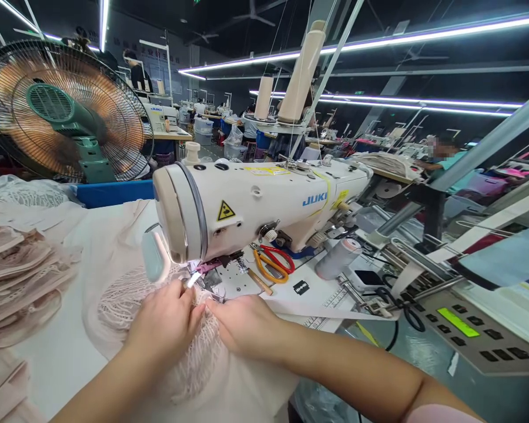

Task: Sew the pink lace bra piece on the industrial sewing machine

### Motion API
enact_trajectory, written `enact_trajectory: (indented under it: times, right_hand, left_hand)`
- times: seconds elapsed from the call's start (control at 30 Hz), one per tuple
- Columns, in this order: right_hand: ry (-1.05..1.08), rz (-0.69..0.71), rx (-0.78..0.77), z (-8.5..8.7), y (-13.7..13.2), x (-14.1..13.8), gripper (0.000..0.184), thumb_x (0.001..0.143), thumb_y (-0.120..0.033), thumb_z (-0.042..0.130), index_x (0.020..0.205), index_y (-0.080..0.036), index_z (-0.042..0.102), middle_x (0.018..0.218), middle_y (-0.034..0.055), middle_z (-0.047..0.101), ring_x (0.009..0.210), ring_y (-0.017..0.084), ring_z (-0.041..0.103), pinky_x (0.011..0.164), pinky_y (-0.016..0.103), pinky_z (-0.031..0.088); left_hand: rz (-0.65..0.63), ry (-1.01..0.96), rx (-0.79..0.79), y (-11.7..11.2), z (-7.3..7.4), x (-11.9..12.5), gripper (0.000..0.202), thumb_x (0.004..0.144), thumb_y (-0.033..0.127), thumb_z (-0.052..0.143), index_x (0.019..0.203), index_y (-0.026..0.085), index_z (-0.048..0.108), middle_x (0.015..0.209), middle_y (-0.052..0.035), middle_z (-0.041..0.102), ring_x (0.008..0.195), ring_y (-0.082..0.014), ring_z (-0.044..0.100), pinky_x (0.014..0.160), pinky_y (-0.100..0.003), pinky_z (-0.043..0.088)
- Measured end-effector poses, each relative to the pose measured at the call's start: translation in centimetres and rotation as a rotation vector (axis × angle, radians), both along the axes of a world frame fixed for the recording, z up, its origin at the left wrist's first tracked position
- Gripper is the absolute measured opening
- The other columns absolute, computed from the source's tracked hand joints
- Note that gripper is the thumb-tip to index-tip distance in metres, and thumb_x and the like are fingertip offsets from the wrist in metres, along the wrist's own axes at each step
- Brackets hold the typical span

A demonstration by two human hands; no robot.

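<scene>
Pale pink lace fabric (194, 364) lies bunched under the head of a white sewing machine (247, 200). My left hand (163, 320) grips the lace just in front of the needle area, its fingers bent and close together. From the other side, my right hand (242, 323) pinches the same lace between thumb and fingers, its tip almost meeting the left one. A small white strip (194, 279) shows at the left fingertips by the presser foot. The needle itself is hidden behind the machine head and fingers.
Stacked pink lace pieces (22, 282) lie at the left. Scissors with red and orange handles (273, 264) and a grey thread spool (338, 258) sit behind my right hand. A control panel (471, 335) is at the right; a large fan (66, 111) stands back left.
</scene>
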State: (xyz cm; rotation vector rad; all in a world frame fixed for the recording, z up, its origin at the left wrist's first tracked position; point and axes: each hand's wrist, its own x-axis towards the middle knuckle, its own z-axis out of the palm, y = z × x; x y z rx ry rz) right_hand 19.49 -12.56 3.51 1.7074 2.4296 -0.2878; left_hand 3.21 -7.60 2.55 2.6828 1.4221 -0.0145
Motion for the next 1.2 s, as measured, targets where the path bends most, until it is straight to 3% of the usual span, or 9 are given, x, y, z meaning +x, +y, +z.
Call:
enact_trajectory:
  times: [0.17,0.4,0.57,0.77,0.9,1.0,1.1,1.2]
  right_hand:
    - [-0.026,-0.01,-0.017,0.4,0.2,-0.2,0.054,0.087,-0.026,0.043,0.14,-0.016,0.039,0.09,0.0072,0.071,0.081,0.026,0.066,0.057,0.032,0.04]
    - [-0.032,-0.021,-0.001,0.7,0.1,-0.3,0.05,0.087,-0.025,0.044,0.136,-0.016,0.044,0.089,0.0074,0.072,0.079,0.024,0.066,0.056,0.03,0.04]
    - [-0.022,-0.02,0.045,0.2,0.2,-0.2,0.053,0.086,-0.023,0.044,0.139,-0.016,0.041,0.089,0.0073,0.071,0.079,0.025,0.066,0.055,0.031,0.038]
    - [0.013,-0.011,0.151,-0.5,-0.4,0.6,0.047,0.089,-0.023,0.042,0.136,-0.021,0.044,0.082,0.0043,0.069,0.071,0.02,0.063,0.05,0.03,0.024]
    - [0.058,0.02,0.167,-0.3,-1.3,1.7,0.033,0.092,-0.028,0.04,0.119,-0.026,0.057,0.08,0.0026,0.067,0.068,0.017,0.059,0.05,0.029,0.017]
    - [0.056,0.068,0.145,-0.2,-1.7,2.3,0.026,0.089,-0.025,0.043,0.108,-0.025,0.062,0.08,0.0022,0.066,0.068,0.016,0.057,0.051,0.03,0.016]
    - [0.042,0.065,0.141,-0.2,-1.5,2.3,0.027,0.089,-0.025,0.044,0.11,-0.025,0.061,0.08,0.0023,0.066,0.068,0.016,0.056,0.051,0.03,0.015]
    - [0.045,0.058,0.142,0.1,-1.1,2.0,0.028,0.089,-0.025,0.043,0.112,-0.024,0.06,0.08,0.0025,0.066,0.066,0.015,0.055,0.051,0.031,0.014]
  left_hand:
    - [0.017,0.012,0.019,0.2,0.1,-0.1,0.043,0.094,0.036,0.031,0.113,0.012,0.061,0.098,-0.0136,0.057,0.094,-0.0304,0.057,0.079,-0.043,0.045]
    - [0.028,0.02,-0.005,0.1,0.5,0.0,0.043,0.094,0.037,0.031,0.111,0.012,0.062,0.097,-0.0131,0.055,0.095,-0.0306,0.056,0.081,-0.044,0.045]
    - [0.06,-0.043,-0.031,0.5,0.4,-0.3,0.046,0.093,0.038,0.03,0.117,0.013,0.06,0.095,-0.0124,0.055,0.095,-0.0303,0.056,0.081,-0.044,0.045]
    - [0.027,-0.198,0.011,0.4,-0.1,-1.6,0.038,0.087,0.037,0.038,0.112,0.029,0.066,0.129,-0.0122,0.048,0.116,-0.0314,0.05,0.09,-0.047,0.044]
    - [-0.041,-0.043,-0.041,-1.3,1.1,-1.5,0.049,0.079,0.053,0.047,0.116,0.027,0.066,0.141,-0.0146,0.045,0.132,-0.0381,0.035,0.104,-0.063,0.027]
    - [-0.036,0.109,-0.161,-2.7,2.2,-0.8,0.077,0.068,0.057,0.056,0.136,0.021,0.048,0.15,-0.016,0.031,0.14,-0.0395,0.017,0.106,-0.07,0.011]
    - [-0.014,0.225,-0.197,-3.3,2.5,-0.3,0.089,0.065,0.051,0.059,0.143,0.017,0.034,0.154,-0.0152,0.016,0.141,-0.0405,0.01,0.103,-0.074,0.006]
    - [0.022,0.287,-0.159,-3.0,2.4,-0.5,0.086,0.067,0.047,0.058,0.144,0.017,0.033,0.154,-0.014,0.013,0.142,-0.0403,0.008,0.101,-0.075,0.009]
